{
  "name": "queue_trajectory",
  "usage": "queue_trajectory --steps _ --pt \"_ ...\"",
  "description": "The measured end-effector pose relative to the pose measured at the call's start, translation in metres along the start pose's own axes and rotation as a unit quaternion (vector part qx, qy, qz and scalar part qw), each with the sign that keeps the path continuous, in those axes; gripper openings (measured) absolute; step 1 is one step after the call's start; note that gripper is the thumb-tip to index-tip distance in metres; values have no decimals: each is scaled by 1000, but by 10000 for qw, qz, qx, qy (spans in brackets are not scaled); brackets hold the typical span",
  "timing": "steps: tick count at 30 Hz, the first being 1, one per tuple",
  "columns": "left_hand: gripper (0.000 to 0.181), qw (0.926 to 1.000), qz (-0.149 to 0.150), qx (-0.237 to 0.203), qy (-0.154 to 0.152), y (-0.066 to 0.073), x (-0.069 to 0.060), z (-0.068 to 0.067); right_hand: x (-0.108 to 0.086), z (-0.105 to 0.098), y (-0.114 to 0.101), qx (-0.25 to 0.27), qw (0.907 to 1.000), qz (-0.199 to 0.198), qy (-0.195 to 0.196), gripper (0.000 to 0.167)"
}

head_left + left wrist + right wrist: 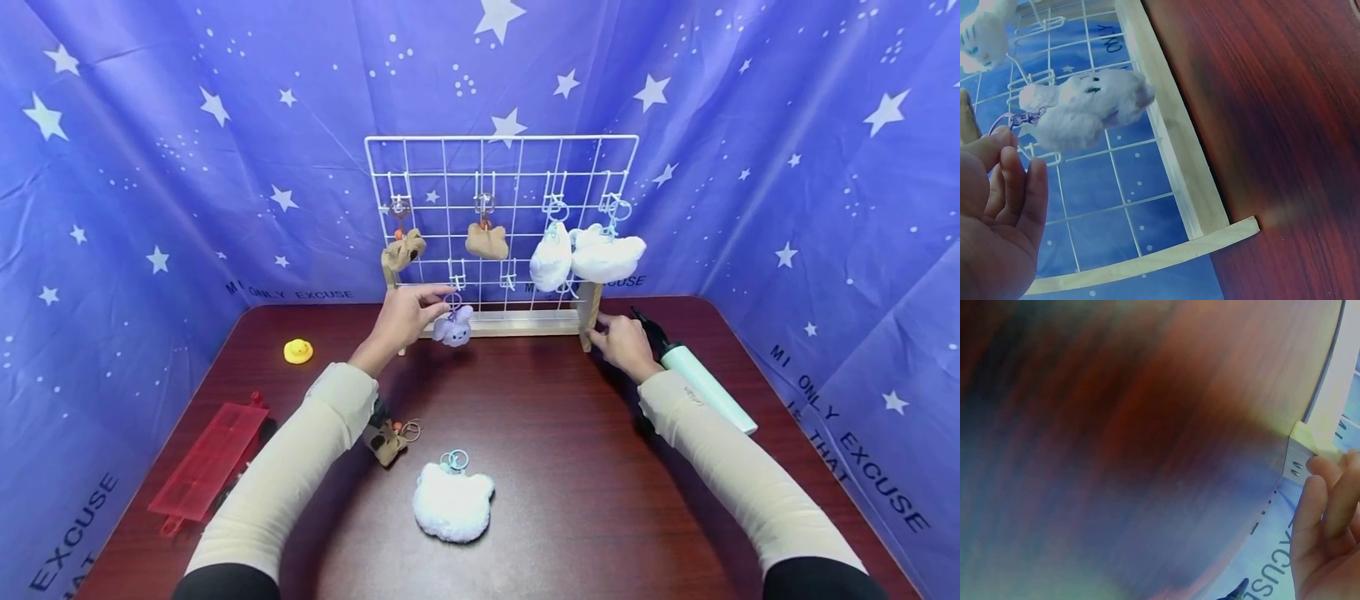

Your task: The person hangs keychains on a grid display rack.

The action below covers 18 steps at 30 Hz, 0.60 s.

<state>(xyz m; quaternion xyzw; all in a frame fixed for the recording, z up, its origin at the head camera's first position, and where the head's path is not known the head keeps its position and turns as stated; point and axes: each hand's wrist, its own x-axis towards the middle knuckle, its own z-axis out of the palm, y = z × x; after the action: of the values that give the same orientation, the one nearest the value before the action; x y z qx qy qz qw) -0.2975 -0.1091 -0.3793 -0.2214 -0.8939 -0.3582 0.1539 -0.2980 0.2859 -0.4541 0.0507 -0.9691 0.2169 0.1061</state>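
Keychain point(454, 327) (duck point(298, 351) leftward) before plush-hung grid point(502, 137)

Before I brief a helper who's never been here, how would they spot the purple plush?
Find the white grid at the back of the table. In front of its lower left in the head view, the left hand holds the plush by its ring. It alone is purple; the other plushes are white or brown.

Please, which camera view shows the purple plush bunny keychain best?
The left wrist view: there the purple plush bunny keychain appears largest, and its ring can be seen pinched by the left hand. The head view shows it small, hanging in front of the white wire grid; the right wrist view does not show it.
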Motion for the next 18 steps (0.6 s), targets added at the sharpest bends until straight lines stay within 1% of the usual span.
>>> queue_trajectory --steps 6,13,18 --pt "28 9998 -178 -103 -31 1 4 1 0 0 1 44 10000 -25 9 50" --pt "29 9991 -357 -213 -76 4 8 3 -1 -2 0 69 10000 -24 2 51" --pt "29 9989 -420 -220 -46 4 9 5 -1 -1 0 86 10000 -4 -16 52"
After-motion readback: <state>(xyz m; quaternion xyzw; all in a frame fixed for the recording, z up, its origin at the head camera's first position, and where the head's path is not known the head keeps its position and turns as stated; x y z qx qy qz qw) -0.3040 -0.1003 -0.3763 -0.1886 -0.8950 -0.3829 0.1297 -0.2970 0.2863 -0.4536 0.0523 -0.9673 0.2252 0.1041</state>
